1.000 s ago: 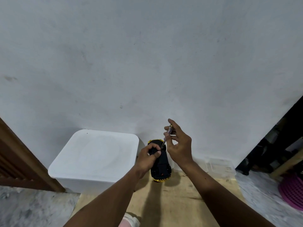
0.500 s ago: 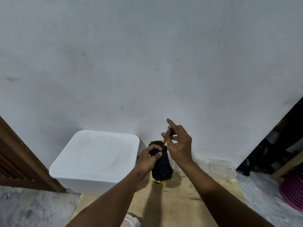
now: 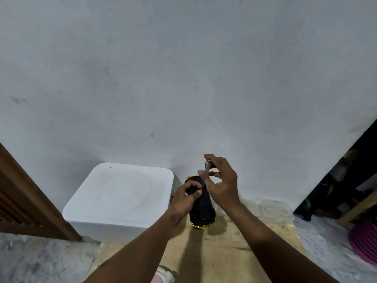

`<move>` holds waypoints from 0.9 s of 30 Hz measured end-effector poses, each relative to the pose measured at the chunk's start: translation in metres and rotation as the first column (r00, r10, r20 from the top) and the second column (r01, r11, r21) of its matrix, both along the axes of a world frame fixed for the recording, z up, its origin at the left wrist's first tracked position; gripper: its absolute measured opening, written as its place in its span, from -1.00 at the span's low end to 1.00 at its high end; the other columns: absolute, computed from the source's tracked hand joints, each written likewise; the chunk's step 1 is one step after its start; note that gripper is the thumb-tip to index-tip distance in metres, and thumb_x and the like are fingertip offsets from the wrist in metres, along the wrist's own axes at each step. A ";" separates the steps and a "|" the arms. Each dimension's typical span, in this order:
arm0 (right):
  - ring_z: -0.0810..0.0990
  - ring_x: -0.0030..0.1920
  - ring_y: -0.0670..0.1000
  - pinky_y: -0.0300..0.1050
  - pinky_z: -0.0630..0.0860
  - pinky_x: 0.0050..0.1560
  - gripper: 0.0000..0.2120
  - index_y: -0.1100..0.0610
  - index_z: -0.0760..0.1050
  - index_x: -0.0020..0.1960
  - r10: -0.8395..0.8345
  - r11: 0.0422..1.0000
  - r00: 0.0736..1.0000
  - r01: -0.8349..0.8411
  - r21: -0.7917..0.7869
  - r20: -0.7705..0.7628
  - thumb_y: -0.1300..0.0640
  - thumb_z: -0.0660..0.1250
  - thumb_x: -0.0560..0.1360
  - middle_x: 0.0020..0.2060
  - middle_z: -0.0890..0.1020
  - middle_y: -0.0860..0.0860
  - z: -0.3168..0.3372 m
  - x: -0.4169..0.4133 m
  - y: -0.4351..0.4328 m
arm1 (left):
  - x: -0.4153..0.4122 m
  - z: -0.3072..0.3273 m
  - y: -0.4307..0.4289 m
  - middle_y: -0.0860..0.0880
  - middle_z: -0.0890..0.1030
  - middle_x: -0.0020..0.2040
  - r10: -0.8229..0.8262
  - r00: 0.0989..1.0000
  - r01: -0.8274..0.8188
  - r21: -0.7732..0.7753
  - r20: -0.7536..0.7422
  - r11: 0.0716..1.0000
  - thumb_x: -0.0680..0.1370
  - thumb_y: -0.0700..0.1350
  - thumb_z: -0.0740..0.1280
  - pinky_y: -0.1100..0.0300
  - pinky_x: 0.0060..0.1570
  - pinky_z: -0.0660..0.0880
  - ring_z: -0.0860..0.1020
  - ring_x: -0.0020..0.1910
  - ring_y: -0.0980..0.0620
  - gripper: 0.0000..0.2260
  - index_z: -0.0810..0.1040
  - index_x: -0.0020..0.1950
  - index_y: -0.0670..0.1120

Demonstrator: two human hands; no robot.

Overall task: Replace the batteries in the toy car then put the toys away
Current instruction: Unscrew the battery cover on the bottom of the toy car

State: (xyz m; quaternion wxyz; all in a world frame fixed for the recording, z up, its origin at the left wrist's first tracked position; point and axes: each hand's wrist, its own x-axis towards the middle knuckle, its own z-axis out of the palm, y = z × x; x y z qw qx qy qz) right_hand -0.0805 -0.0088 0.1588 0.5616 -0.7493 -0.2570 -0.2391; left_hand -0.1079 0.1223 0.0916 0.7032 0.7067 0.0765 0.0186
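A black and yellow toy car (image 3: 202,211) lies upside down on a wooden board (image 3: 224,252), its dark underside facing up. My left hand (image 3: 184,199) grips the car's far end, thumb on top. My right hand (image 3: 221,184) pinches a small screwdriver (image 3: 206,171) with a clear handle between thumb and fingers. The screwdriver stands nearly upright, its tip down on the car's underside beside my left thumb.
A white lidded storage box (image 3: 120,197) stands left of the car against the wall. A clear plastic container (image 3: 273,209) sits at the right by the wall. A brown wooden door frame (image 3: 30,201) is at far left, a pink ribbed object (image 3: 365,240) at far right.
My right hand has shifted its fingers along the screwdriver handle, as in turning it. The car and my left hand have stayed in place.
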 end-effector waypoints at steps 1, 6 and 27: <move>0.62 -0.09 -0.02 -0.03 0.66 -0.14 -0.61 0.04 0.57 0.25 -0.008 1.000 1.000 0.008 -0.002 -0.001 0.26 0.49 0.45 -0.07 0.55 -0.03 0.000 0.000 -0.001 | 0.000 0.001 0.000 -0.09 0.63 0.04 -0.002 1.000 0.002 -0.006 0.000 1.000 0.56 -0.26 0.36 0.24 -0.08 0.60 0.60 -0.03 0.03 -0.90 0.60 0.03 -0.10; 0.67 -0.01 -0.10 -0.20 0.65 -0.08 -0.47 0.06 0.43 0.44 0.005 1.000 0.997 -0.003 0.019 -0.080 0.37 0.36 0.52 -0.01 0.64 -0.07 -0.002 0.001 -0.003 | -0.003 0.001 0.001 0.00 0.63 0.08 0.013 1.000 -0.013 -0.022 0.005 1.000 0.55 -0.30 0.35 0.29 -0.05 0.58 0.58 0.00 0.08 -0.82 0.59 0.09 -0.08; 0.66 -0.02 -0.06 -0.09 0.67 -0.14 -0.57 -0.01 0.50 0.32 0.003 1.000 0.995 -0.004 -0.013 -0.097 0.25 0.42 0.50 -0.03 0.62 -0.10 0.004 -0.006 -0.004 | -0.007 0.005 0.001 0.01 0.62 0.11 0.009 1.000 -0.011 -0.058 -0.028 0.998 0.54 -0.34 0.33 0.10 0.08 0.63 0.60 0.10 -0.03 -0.74 0.56 0.11 -0.02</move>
